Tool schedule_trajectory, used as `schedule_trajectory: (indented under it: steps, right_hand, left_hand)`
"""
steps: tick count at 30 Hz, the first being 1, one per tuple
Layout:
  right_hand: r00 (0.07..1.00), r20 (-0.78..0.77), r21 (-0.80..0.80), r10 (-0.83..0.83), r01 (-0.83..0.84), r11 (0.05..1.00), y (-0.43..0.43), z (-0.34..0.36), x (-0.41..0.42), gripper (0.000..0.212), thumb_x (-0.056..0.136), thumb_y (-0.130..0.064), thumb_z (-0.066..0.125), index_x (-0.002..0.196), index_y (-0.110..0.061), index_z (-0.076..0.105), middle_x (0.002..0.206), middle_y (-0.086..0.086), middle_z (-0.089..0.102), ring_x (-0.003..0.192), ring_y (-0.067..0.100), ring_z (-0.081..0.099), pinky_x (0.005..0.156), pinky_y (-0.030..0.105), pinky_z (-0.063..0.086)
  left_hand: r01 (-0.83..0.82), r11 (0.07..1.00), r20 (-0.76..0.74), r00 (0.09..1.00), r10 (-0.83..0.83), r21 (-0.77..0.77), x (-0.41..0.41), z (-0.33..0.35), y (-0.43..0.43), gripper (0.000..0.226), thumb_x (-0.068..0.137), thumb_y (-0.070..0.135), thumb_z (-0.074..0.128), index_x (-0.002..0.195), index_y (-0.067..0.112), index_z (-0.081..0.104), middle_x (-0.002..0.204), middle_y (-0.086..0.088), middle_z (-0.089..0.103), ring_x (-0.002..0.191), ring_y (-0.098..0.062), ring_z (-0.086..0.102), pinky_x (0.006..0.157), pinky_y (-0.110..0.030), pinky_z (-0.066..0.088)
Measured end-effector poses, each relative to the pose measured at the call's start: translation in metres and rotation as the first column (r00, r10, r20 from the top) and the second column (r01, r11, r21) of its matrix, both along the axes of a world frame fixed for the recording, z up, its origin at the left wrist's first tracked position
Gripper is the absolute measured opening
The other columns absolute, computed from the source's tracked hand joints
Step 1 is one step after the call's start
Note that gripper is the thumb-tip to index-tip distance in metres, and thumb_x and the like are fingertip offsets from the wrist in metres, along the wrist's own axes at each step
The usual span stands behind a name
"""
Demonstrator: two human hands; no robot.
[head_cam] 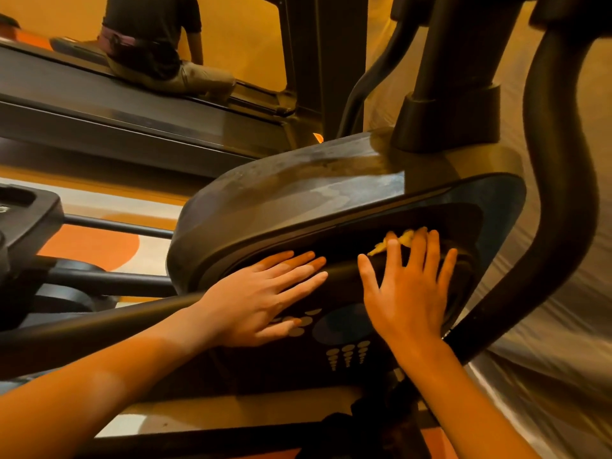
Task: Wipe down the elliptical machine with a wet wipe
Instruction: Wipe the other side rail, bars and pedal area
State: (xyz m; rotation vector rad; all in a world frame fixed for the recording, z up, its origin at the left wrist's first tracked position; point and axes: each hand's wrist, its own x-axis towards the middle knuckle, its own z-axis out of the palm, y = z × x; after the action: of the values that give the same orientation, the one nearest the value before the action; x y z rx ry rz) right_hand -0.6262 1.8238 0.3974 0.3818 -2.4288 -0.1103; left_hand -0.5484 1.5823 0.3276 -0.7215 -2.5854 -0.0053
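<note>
The dark housing of the elliptical machine (pixel 298 193) is seen from above, with pale streaks across its rounded top. The left hand (pixel 261 299) is laid flat on the side panel (pixel 361 226) of the housing, its fingers straight and close together, nothing grasped. The right hand (pixel 410 293) is spread just beside it on the same panel, fingers straight and fanned apart, and the wipe (pixel 385 244) is pressed against the panel under the fingertips; only a crumpled yellowish edge of it is shown beyond them. A curved black handle arm (pixel 559 193) is seen to the right of the housing, and a pedal (pixel 23 220) to the left above an orange-patterned floor (pixel 99 246). Behind, a person (pixel 152 38) is seated on a treadmill (pixel 132 104).
</note>
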Motion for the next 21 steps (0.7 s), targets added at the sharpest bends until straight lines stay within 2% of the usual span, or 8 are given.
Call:
schedule_trajectory:
  steps: [4,9,12,14,17,19,21]
  right_hand:
    - [1.000,-0.020,-0.001,0.007,-0.007,1.000,0.014,0.006,-0.006,0.077,0.102,-0.066,0.015,0.144,-0.013,0.052,0.155,0.020,0.045,0.152,0.036,0.028,0.124,0.061,0.002]
    - [0.999,0.003,-0.140,-0.047,0.047,0.989,0.017,0.020,-0.012,0.087,0.100,-0.066,0.009,0.150,-0.003,0.046,0.158,0.018,0.042,0.153,0.031,0.026,0.126,0.058,-0.001]
    - [1.000,0.000,-0.111,0.028,-0.028,0.993,0.001,0.002,0.006,0.086,0.101,-0.067,0.016,0.151,-0.003,0.042,0.160,0.016,0.039,0.155,0.029,0.023,0.126,0.050,-0.002]
    - [0.999,-0.026,-0.104,0.023,-0.025,0.994,0.008,0.000,0.003,0.085,0.101,-0.066,0.020,0.151,-0.001,0.040,0.159,0.019,0.039,0.155,0.031,0.023,0.127,0.052,0.001]
    - [0.998,-0.025,-0.264,-0.055,0.046,0.963,0.022,0.017,-0.013,0.085,0.101,-0.064,0.021,0.150,0.003,0.039,0.156,0.025,0.041,0.153,0.037,0.025,0.126,0.059,0.006]
    - [0.998,-0.022,-0.322,-0.061,0.050,0.945,0.022,0.020,-0.015,0.084,0.102,-0.063,0.019,0.150,0.003,0.039,0.156,0.024,0.041,0.152,0.039,0.026,0.127,0.056,0.004]
    - [0.998,-0.049,-0.353,-0.035,0.016,0.936,0.020,0.016,-0.016,0.075,0.104,-0.059,0.023,0.143,0.000,0.048,0.151,0.021,0.047,0.149,0.040,0.031,0.126,0.054,0.006]
  left_hand:
    - [0.015,1.000,-0.005,1.000,-0.015,0.006,-0.001,0.001,-0.001,0.072,0.109,0.055,0.027,0.168,0.020,0.005,0.175,-0.003,0.005,0.161,-0.018,-0.002,0.130,-0.035,-0.002]
    - [0.005,1.000,0.011,1.000,-0.005,0.008,-0.001,0.001,-0.001,0.069,0.110,0.052,0.026,0.168,0.019,0.006,0.175,-0.004,0.005,0.161,-0.017,-0.002,0.130,-0.034,-0.002]
    - [0.001,1.000,0.017,1.000,-0.001,-0.003,-0.001,0.001,-0.001,0.068,0.111,0.051,0.025,0.168,0.019,0.007,0.175,-0.004,0.006,0.161,-0.018,-0.001,0.130,-0.035,-0.001]
    - [-0.004,1.000,0.012,1.000,0.004,-0.008,0.000,0.001,-0.001,0.068,0.111,0.051,0.025,0.168,0.020,0.007,0.175,-0.004,0.007,0.161,-0.018,-0.001,0.130,-0.035,0.000]
    - [-0.008,1.000,0.016,1.000,0.008,-0.014,0.000,0.002,0.000,0.067,0.111,0.051,0.024,0.168,0.019,0.007,0.175,-0.005,0.009,0.161,-0.019,0.002,0.130,-0.037,0.003]
    - [-0.013,1.000,0.013,1.000,0.013,-0.008,0.001,0.003,0.000,0.067,0.111,0.051,0.024,0.168,0.019,0.008,0.175,-0.005,0.010,0.161,-0.019,0.003,0.129,-0.038,0.006]
    - [-0.012,1.000,0.013,1.000,0.012,-0.016,0.001,0.004,0.001,0.067,0.111,0.052,0.024,0.168,0.020,0.007,0.175,-0.004,0.009,0.161,-0.019,0.005,0.128,-0.039,0.009]
